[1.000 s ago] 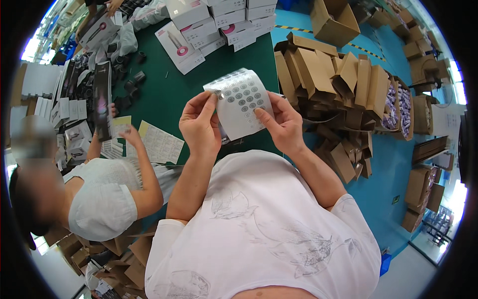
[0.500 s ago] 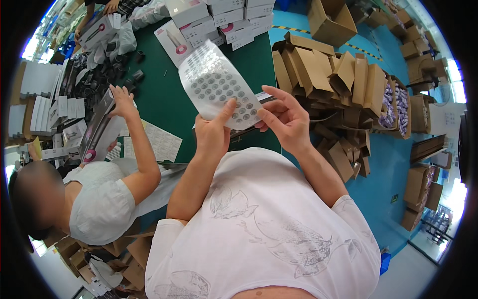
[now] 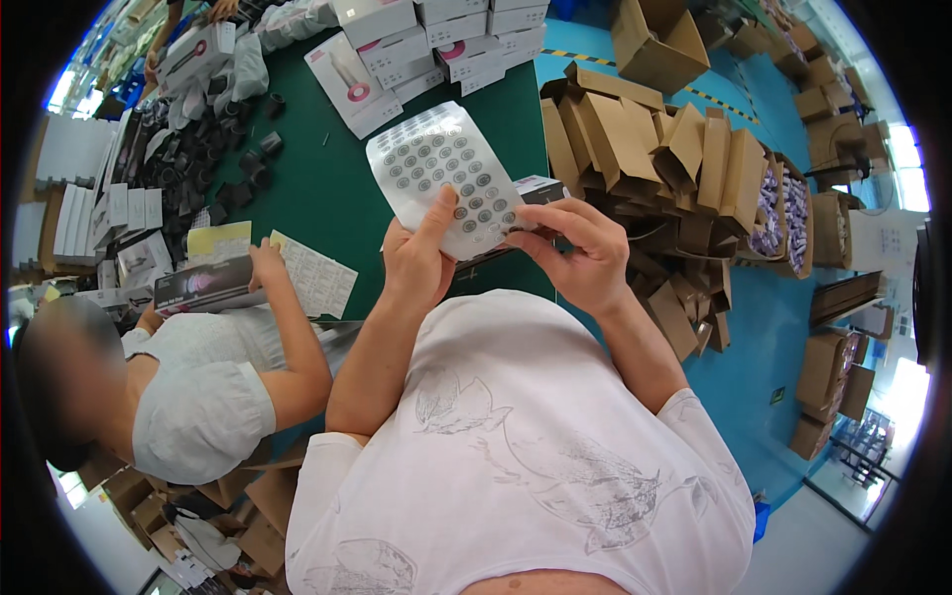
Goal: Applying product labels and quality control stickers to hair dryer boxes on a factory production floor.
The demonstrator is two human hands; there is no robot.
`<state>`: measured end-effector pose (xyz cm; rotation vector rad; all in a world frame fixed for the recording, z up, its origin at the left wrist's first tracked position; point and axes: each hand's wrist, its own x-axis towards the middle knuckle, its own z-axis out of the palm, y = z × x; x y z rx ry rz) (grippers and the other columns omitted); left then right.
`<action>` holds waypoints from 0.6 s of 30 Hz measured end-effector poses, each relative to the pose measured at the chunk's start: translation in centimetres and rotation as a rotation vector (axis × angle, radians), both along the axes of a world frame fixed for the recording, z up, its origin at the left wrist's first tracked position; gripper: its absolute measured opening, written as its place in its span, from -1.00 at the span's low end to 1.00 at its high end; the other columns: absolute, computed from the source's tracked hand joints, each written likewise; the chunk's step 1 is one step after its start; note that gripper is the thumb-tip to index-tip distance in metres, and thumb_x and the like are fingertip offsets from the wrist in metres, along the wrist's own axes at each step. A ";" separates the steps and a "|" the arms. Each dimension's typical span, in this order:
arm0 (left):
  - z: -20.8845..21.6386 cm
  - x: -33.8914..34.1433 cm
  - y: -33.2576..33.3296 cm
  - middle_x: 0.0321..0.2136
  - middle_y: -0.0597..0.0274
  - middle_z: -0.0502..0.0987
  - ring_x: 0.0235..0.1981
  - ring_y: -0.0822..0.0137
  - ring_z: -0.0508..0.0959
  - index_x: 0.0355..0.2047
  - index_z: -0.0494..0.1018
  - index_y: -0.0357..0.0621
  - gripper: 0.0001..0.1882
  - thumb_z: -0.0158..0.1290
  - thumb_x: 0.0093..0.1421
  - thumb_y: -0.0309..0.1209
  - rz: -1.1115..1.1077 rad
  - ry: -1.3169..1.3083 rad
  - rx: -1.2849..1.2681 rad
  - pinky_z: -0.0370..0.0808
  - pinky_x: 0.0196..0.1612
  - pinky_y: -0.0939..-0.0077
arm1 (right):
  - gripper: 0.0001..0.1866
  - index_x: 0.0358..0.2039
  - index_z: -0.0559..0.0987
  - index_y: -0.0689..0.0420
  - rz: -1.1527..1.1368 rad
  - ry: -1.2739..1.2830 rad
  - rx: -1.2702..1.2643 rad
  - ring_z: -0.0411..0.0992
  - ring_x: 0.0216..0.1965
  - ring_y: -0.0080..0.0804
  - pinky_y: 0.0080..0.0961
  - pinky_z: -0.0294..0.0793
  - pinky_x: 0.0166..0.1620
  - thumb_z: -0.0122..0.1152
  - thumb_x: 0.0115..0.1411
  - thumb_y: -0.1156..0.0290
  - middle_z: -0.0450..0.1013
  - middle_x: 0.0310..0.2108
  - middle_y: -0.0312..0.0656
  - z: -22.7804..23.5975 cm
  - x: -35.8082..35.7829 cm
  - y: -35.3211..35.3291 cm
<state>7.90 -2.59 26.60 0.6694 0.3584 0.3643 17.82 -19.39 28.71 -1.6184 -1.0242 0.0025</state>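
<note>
My left hand (image 3: 421,253) grips a sheet of round grey stickers (image 3: 436,164), its thumb pressed on the front. The sheet is white and glossy, and its far end curls back. At its near right edge my right hand (image 3: 585,248) pinches the sheet between thumb and fingers, beside the last stickers. Whether a single sticker is between those fingertips cannot be seen. Beneath the hands lies a dark box (image 3: 540,186), mostly hidden by the sheet and my fingers.
White product boxes (image 3: 347,79) are stacked at the back of the green table (image 3: 307,149). Black plastic parts (image 3: 198,149) lie heaped left. A co-worker (image 3: 203,407) at my left holds a dark box (image 3: 208,285) near papers (image 3: 317,273). Cardboard boxes (image 3: 635,139) pile up at right.
The sticker sheet has come lower and curls back more, and my right fingers have closed at its edge. The co-worker has lowered and turned a dark box, showing a yellow paper.
</note>
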 end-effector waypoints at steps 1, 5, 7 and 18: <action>-0.1 0.0 0.0 -0.02 0.03 0.53 -0.04 0.18 0.60 0.07 0.36 -0.35 -0.65 0.05 0.38 -0.39 0.003 -0.020 0.004 0.61 0.03 0.19 | -0.67 -0.18 0.69 0.19 -0.011 -0.007 -0.014 0.58 -0.39 -0.49 -0.65 0.60 -0.34 0.48 -0.01 0.64 0.59 -0.32 -0.15 0.1 0.1 0.0; -0.4 0.0 0.1 -0.01 0.00 0.52 -0.03 0.15 0.60 0.11 0.33 -0.36 -0.62 0.03 0.39 -0.37 0.016 -0.056 0.009 0.60 0.04 0.17 | -0.67 -0.19 0.70 0.17 -0.029 -0.129 -0.013 0.59 -0.39 -0.48 -0.64 0.61 -0.35 0.50 -0.03 0.63 0.58 -0.35 -0.17 0.5 0.5 -0.1; -0.6 -0.1 0.2 0.00 -0.02 0.52 -0.04 0.13 0.61 0.12 0.32 -0.36 -0.61 0.03 0.39 -0.37 0.008 -0.084 0.014 0.62 0.02 0.17 | -0.69 -0.21 0.70 0.17 -0.013 -0.102 -0.031 0.59 -0.40 -0.48 -0.64 0.61 -0.35 0.50 -0.03 0.63 0.57 -0.35 -0.18 0.8 0.6 -0.2; -0.4 -1.0 0.2 -0.15 0.05 0.62 -0.15 0.22 0.67 -0.03 0.48 -0.35 -0.66 0.22 0.16 -0.63 -0.111 -0.109 0.529 0.66 -0.11 0.43 | -0.73 -0.28 0.71 0.16 0.028 -0.030 -0.092 0.49 -0.49 -0.60 -0.70 0.48 -0.46 0.52 -0.05 0.61 0.50 -0.40 -0.26 2.1 1.2 -0.6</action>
